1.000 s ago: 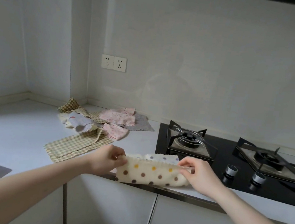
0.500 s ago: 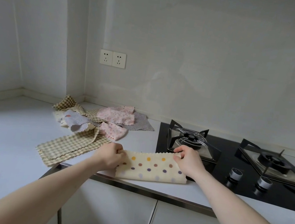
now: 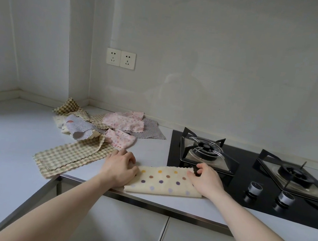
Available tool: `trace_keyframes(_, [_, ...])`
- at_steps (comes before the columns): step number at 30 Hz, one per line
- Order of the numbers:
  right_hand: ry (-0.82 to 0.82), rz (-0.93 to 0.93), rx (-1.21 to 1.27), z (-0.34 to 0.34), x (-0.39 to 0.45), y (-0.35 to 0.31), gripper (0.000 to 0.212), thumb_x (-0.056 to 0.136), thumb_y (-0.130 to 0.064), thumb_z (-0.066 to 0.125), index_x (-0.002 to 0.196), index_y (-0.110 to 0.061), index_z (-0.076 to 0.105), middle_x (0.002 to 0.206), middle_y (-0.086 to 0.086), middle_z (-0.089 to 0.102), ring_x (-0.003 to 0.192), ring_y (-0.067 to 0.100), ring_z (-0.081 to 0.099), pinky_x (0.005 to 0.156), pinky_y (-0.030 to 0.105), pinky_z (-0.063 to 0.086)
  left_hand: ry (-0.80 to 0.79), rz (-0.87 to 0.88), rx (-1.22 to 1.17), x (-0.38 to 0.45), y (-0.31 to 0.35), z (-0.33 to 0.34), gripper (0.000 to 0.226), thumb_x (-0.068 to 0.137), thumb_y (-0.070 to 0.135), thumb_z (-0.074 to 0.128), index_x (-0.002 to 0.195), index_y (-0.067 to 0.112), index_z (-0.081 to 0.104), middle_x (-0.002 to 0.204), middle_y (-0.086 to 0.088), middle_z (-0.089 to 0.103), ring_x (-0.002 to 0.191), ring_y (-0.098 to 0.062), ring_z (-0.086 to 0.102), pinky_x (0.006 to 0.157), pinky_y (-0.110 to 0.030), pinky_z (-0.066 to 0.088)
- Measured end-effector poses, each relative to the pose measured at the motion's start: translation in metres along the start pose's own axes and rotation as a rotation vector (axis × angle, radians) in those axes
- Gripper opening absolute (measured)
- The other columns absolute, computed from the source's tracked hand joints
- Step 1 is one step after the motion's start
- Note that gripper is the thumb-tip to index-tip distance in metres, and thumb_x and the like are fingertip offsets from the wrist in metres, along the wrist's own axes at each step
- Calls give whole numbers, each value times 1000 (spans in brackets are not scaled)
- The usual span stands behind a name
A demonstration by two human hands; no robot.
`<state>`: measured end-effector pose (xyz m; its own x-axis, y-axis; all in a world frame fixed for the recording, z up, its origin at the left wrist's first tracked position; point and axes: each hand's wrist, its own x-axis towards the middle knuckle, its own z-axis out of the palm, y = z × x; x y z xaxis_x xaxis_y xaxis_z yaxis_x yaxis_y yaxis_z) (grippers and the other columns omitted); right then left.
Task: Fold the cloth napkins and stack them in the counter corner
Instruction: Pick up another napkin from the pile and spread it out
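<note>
no legible text, labels, or numbers

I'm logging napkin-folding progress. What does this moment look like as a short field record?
In work: polka-dot napkin, folded into a strip at the counter edge
Left hand: grips its left end
Right hand: pinches its far right corner
Unfolded pile: checked, pink and grey napkins near the corner
Stack: none yet
Beside: gas hob

Black gas hob (image 3: 247, 170) (two burners), wall sockets (image 3: 120, 58).
</note>
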<state>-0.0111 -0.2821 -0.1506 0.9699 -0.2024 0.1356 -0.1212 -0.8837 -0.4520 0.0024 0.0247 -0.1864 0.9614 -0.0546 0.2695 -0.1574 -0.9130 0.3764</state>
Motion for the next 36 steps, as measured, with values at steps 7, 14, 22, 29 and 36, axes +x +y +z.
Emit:
trace_keyframes(7, [-128,123,35,-8,4,-10,37,90,-51,66,91,-16,79,80,-3,75,90,17,68,88,35,56,-15,65,-62,0,-3,3,14,89,42,55,100,34,57,109,9,57,112,-21,49,98,-36,37])
trace_keyframes(14, [-137,157,178,-15,10,-16,27,84,-27,73,92,-1,77,105,15,75,85,21,67,78,32,53,-4,72,-136,-4,-1,-2,13,92,29,56,104,28,54,100,7,64,107,-22,57,95,-36,39])
trace_keyframes(22, [-109,67,375,-25,3,-50,24,83,-31,75,96,-20,58,99,0,64,84,19,61,64,30,44,-47,-25,-335,-4,-2,-6,20,93,30,54,113,31,55,87,17,69,99,-16,62,91,-33,47])
trace_keyframes(29, [-221,-29,497,-19,-7,-105,26,85,-24,74,106,-15,60,94,4,65,62,12,61,55,25,48,-60,-73,-426,-2,-5,-6,20,97,29,44,113,33,56,102,9,68,82,-20,67,88,-38,52])
trace_keyframes(36, [-410,32,566,9,-16,-148,40,89,-14,71,124,-18,52,99,12,70,56,10,70,49,22,52,-46,-96,-497,0,-6,-9,24,99,21,44,114,28,62,101,3,67,98,-21,61,91,-37,48])
